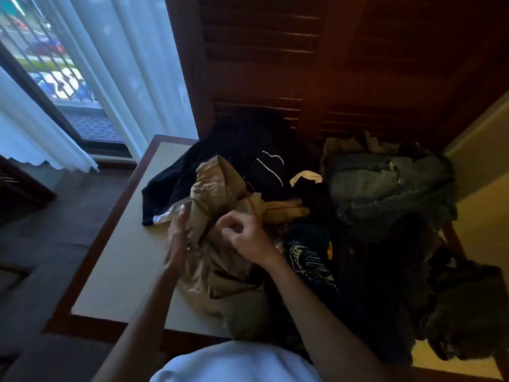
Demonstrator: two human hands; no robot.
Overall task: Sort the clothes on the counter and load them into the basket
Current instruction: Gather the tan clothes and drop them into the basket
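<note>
We've got the left hand (177, 238) flat, fingers straight, against the tan garment (217, 260) on the counter (129, 244) to steady it; right hand (245, 238) curls over it, grip unclear (basket not visible).

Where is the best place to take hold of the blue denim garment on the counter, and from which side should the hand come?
I would grip the denim garment at its raised, bunched top fold, coming from above with the right hand; it tops the pile there, while dark clothes overlap its lower edge.
</note>
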